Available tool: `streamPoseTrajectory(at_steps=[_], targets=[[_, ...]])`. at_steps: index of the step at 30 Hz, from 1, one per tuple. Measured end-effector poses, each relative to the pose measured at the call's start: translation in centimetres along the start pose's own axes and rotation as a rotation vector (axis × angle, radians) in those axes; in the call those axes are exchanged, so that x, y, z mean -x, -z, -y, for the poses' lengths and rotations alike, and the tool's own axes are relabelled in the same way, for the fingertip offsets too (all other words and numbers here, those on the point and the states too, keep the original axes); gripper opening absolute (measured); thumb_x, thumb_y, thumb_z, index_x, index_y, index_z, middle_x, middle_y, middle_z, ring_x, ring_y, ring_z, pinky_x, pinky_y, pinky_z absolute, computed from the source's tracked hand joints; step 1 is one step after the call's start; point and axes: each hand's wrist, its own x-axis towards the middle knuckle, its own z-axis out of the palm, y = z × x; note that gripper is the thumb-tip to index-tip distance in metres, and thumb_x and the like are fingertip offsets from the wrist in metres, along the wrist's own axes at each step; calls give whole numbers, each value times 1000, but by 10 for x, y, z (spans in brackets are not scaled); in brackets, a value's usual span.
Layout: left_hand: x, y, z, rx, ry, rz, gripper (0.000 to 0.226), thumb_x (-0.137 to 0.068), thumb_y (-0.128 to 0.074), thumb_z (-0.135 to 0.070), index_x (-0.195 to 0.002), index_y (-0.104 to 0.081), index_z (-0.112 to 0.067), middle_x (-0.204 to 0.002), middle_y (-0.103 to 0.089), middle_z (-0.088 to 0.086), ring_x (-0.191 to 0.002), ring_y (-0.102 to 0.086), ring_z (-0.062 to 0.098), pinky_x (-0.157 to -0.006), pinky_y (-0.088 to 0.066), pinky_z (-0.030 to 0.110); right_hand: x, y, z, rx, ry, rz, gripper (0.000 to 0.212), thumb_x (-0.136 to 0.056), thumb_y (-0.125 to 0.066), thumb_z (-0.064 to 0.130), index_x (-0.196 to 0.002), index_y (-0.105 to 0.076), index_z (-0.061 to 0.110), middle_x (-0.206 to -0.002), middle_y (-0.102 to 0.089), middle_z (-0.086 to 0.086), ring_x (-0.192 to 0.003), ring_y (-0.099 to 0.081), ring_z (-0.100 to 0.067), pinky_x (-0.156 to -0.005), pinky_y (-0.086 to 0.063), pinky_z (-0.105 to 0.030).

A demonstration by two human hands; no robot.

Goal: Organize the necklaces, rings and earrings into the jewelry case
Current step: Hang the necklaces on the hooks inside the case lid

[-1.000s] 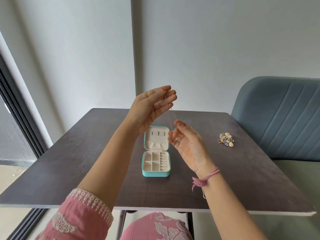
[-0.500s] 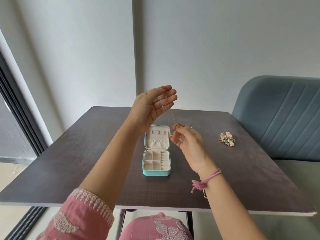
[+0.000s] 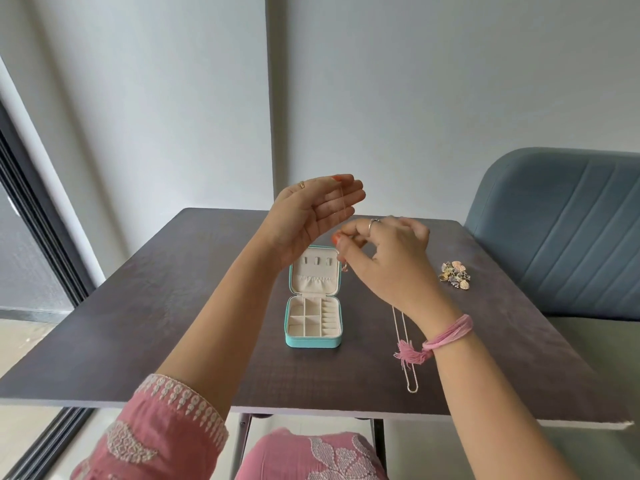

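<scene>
The teal jewelry case stands open mid-table, its lid upright and its cream compartments showing nothing inside. My left hand is raised above the lid and holds the top of a thin necklace at its upper fingertips. My right hand, palm down, pinches the same chain lower down; a small pendant dangles beside the lid. A second silver necklace lies stretched on the table under my right wrist. A heap of earrings and rings sits at the right.
The dark table has its near edge just in front of my lap. A blue upholstered chair stands against the table's right side. A white wall is behind, and a dark window frame runs down the left.
My right hand has turned palm down and risen toward my left hand, pinching the chain higher. My left hand has hardly moved. The silver necklace on the table now shows.
</scene>
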Motion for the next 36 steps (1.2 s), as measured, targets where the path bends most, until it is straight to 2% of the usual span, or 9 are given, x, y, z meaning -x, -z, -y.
streamPoseTrajectory(at_steps=[8, 11, 14, 18, 21, 25, 29, 33, 36], targets=[[4, -1, -1, -119, 14, 29, 22, -96, -52, -17, -101, -68, -3, -93, -73, 10, -83, -70, 19, -73, -56, 25, -23, 31, 4, 107, 32, 71, 16, -96, -50, 39, -97, -65, 34, -71, -68, 17, -92, -57, -4, -100, -18, -35], [4, -2, -1, -192, -1, 63, 24, -97, -51, -17, -100, -68, -1, -93, -69, 16, -86, -67, 24, -75, -55, 27, -28, 40, 6, 126, 44, 107, 14, -93, -54, 38, -93, -68, 34, -72, -68, 18, -90, -57, -2, -95, -17, -31], [5, -3, -2, -238, -16, 99, 23, -97, -50, -14, -86, -67, -3, -85, -68, 14, -82, -66, 24, -76, -54, 28, -30, 47, 11, 88, 54, 119, 11, -91, -58, 38, -87, -68, 35, -73, -68, 19, -88, -58, -1, -93, -19, -31], [6, -3, -4, -309, -36, 91, 24, -97, -50, -12, -79, -65, -6, -73, -68, 6, -70, -67, 16, -73, -54, 28, -33, 49, 11, -87, -23, 95, 9, -85, -66, 35, -76, -68, 34, -71, -69, 15, -81, -62, -7, -95, -37, -38], [7, -3, -6, -380, -46, 109, 28, -98, -49, -14, -74, -61, -5, -68, -68, 6, -63, -66, 18, -76, -54, 31, -34, 44, 5, -265, -88, 85, 7, -81, -68, 33, -78, -73, 29, -70, -71, 10, -77, -66, -11, -89, -50, -45], [7, -1, -6, -403, -31, 94, 44, -97, -51, -15, -56, -65, -19, -62, -64, 4, -49, -55, 15, -72, -49, 30, -35, 40, -1, -407, -116, 87, 6, -85, -70, 21, -82, -73, 24, -71, -73, 6, -73, -69, -11, -81, -55, -34], [7, 2, -6, -402, -1, 96, 43, -97, -51, -17, -57, -67, -19, -60, -62, 3, -50, -50, 13, -81, -47, 37, -33, 34, -3, -577, -173, 63, 6, -86, -70, 16, -83, -73, 20, -66, -71, 6, -66, -68, -2, -72, -49, -14], [8, 4, -8, -401, 63, 123, 46, -98, -49, -16, -56, -69, -17, -58, -61, 2, -51, -49, 12, -89, -47, 38, -29, 22, -7, -650, -210, -16, 4, -84, -73, 18, -81, -74, 21, -70, -73, 2, -71, -70, -10, -82, -55, -29], [8, 6, -10, -433, 114, 132, 29, -98, -50, -18, -79, -69, -7, -57, -58, 1, -49, -46, 9, -88, -50, 34, -27, 18, -11, -714, -234, -62, 2, -81, -75, 19, -82, -74, 18, -75, -75, -3, -80, -72, -19, -88, -55, -38]])
